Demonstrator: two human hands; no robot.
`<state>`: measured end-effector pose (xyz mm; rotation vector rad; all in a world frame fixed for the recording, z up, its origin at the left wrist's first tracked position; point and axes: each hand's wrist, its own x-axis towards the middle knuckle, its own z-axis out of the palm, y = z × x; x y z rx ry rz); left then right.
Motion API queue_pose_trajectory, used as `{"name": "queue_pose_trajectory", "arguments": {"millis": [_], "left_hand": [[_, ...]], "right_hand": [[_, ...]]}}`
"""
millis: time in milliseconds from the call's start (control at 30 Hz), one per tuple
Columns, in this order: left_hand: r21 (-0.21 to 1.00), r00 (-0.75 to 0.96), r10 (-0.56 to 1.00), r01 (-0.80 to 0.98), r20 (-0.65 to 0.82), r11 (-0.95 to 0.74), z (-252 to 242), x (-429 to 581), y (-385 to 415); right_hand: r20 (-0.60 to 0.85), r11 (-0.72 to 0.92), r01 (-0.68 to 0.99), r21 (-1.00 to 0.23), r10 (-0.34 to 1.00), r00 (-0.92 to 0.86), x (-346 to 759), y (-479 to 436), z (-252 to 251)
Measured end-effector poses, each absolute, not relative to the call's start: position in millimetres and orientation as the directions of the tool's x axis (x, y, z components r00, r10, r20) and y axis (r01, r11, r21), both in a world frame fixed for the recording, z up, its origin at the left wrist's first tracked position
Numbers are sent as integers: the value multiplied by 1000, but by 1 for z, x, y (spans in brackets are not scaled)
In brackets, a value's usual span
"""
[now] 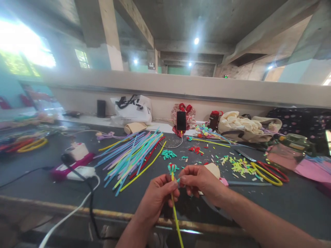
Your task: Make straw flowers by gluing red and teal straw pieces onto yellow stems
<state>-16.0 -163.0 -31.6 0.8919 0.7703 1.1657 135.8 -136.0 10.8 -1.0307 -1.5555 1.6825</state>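
My left hand (162, 193) is closed round a yellow pipe cleaner (176, 217), which hangs down past the table's front edge. On its top end sits a small teal and red flower head (171, 167). Close beside it, my right hand (198, 181) pinches a small teal piece (178, 180), mostly covered by the fingertips. Short cut teal pieces (169, 154) lie in a pile beyond the hands, with red pieces (196, 150) to their right. A larger scatter of yellow-green pieces (243, 166) spreads farther right.
Long pipe cleaners (134, 155) lie bundled at left. Scissors with red and yellow handles (269, 174) rest at right. A phone (181, 120) stands at the back on a charging cable. A power strip (74, 167) with cords sits left. Finished-looking flowers (205, 131) lie at the back.
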Motion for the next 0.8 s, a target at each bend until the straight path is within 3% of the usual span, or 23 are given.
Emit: {"name": "queue_pose_trajectory", "arguments": {"millis": [333, 800], "left_hand": [[890, 204, 976, -425, -82, 164, -27, -16, -164], [904, 218, 972, -393, -88, 170, -29, -15, -164]], "right_hand": [[-158, -165, 37, -986, 823, -545, 137, -136, 13], [-109, -81, 79, -994, 871, -480, 132, -142, 6]]}}
